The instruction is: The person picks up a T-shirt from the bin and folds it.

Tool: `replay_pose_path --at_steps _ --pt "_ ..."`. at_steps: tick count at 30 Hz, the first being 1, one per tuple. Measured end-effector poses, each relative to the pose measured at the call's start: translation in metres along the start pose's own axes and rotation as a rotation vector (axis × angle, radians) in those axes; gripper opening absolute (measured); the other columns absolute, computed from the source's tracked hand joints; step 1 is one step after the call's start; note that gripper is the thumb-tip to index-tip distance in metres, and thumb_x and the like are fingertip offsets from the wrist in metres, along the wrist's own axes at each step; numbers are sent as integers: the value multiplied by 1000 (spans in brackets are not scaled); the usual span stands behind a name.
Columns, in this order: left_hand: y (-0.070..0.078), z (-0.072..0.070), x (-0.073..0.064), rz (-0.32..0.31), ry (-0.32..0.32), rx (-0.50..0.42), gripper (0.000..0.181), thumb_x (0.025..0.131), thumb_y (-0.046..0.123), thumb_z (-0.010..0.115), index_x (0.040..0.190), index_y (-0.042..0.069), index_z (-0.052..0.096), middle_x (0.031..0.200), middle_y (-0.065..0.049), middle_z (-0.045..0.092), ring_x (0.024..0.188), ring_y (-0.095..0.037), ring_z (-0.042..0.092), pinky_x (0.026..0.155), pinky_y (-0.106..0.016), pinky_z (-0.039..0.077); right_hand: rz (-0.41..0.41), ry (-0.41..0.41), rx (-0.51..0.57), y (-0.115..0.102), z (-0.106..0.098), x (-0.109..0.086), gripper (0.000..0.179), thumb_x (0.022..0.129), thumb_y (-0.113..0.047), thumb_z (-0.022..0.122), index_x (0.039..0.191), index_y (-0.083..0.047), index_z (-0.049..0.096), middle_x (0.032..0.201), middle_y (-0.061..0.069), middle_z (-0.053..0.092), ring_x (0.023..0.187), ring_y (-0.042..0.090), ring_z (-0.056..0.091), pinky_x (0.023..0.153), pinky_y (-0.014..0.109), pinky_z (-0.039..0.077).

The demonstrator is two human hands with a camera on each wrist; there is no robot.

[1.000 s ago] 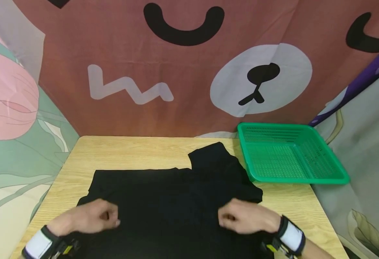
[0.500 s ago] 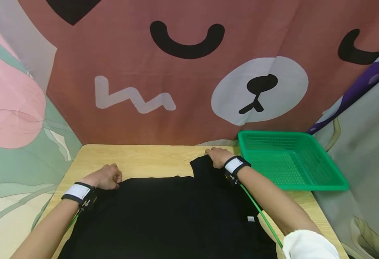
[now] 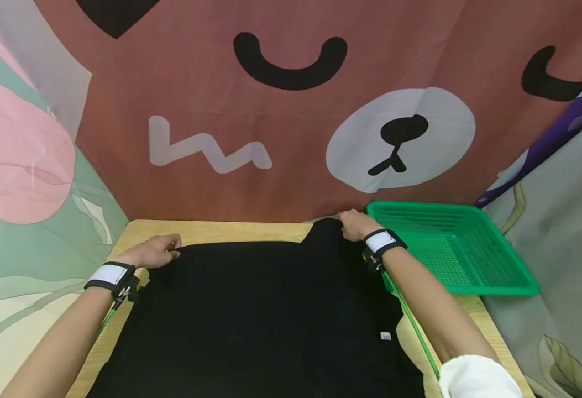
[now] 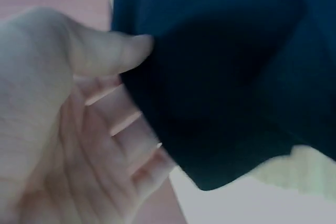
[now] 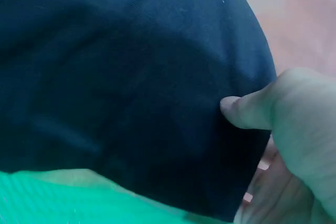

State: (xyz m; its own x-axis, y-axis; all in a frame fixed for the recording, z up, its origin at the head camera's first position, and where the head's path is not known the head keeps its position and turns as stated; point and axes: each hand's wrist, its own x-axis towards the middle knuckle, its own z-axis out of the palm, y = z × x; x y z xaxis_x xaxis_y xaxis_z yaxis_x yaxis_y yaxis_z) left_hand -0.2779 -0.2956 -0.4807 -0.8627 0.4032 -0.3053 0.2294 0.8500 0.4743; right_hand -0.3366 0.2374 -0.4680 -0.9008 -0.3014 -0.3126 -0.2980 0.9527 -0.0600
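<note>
A black garment (image 3: 261, 309), which looks like a T-shirt, spreads over the wooden table with a small white tag (image 3: 385, 335) near its right side. My left hand (image 3: 155, 250) pinches its far left corner; in the left wrist view the thumb lies on top of the cloth (image 4: 210, 103) and the fingers pass behind it. At the far right, my right hand (image 3: 357, 224) pinches the sleeve end close to the basket. The right wrist view has the thumb pressing on the dark cloth (image 5: 147, 98), its other fingers mostly hidden beneath.
A green plastic basket (image 3: 512, 262) stands at the table's back right corner, right beside my right hand. The light wooden table (image 3: 221, 231) shows along its back and left edges. Behind it hangs a brown cloth with a printed bear (image 3: 291, 188).
Both hands have gone from the garment's middle to its far corners and taken hold of them. In the last half second the garment's far edge has risen and shifted away from me.
</note>
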Motion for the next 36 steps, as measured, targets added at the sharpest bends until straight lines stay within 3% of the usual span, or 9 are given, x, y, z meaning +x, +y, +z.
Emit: replay_pose_path --at_steps 4,7,10,14,20,26,30,33,36 --pt "-5 -3 5 16 154 58 8 107 10 56 102 6 51 80 -6 49 67 -21 48 61 -36 37 3 93 83 9 -7 -5 40 106 -7 61 145 3 58 141 26 63 109 35 70 90 48 57" --pt "-6 -4 13 28 300 167 8 105 11 58 103 6 52 80 -7 54 67 -22 50 62 -39 37 -7 199 94 9 -11 -6 33 103 -5 65 135 2 63 130 25 68 96 35 72 80 48 58" --pt "-8 -5 21 32 431 261 8 103 11 60 102 7 54 83 -9 60 70 -26 54 70 -46 40 -9 310 80 7 -13 -6 27 100 -3 68 127 2 66 120 23 69 96 37 71 80 50 59" --pt "-10 -4 18 88 531 260 9 99 7 66 104 6 59 91 -11 67 74 -27 58 74 -51 40 -50 386 106 3 -13 -14 27 96 2 70 122 1 65 119 21 68 101 35 68 83 49 59" --pt "-16 9 -13 256 564 235 25 91 -4 77 110 3 62 99 -13 70 78 -23 61 69 -44 49 -166 386 141 -6 -5 -50 40 91 3 76 128 1 61 101 19 71 72 23 62 61 36 49" --pt "-28 28 -30 369 554 287 28 85 -11 76 95 11 61 87 0 58 76 -14 50 66 -34 44 -231 300 231 -6 5 -85 42 87 4 82 125 1 64 88 9 68 72 18 59 67 35 50" --pt "-32 40 -36 357 454 287 34 83 -15 73 91 13 57 84 4 49 74 -11 44 66 -29 39 -297 176 249 -11 17 -106 38 86 5 83 120 -2 66 73 0 56 68 12 51 74 33 54" --pt "-34 47 -40 318 388 271 36 81 -17 71 90 15 56 82 4 48 74 -11 43 66 -30 38 -331 79 217 -20 27 -120 33 87 5 84 111 -6 66 69 -3 45 64 10 41 68 29 49" --pt "-37 55 -40 297 344 283 36 79 -16 71 89 15 56 82 5 49 74 -11 44 66 -30 38 -319 -4 152 -30 40 -131 29 86 9 82 98 -11 64 71 -3 47 64 11 41 61 28 42"
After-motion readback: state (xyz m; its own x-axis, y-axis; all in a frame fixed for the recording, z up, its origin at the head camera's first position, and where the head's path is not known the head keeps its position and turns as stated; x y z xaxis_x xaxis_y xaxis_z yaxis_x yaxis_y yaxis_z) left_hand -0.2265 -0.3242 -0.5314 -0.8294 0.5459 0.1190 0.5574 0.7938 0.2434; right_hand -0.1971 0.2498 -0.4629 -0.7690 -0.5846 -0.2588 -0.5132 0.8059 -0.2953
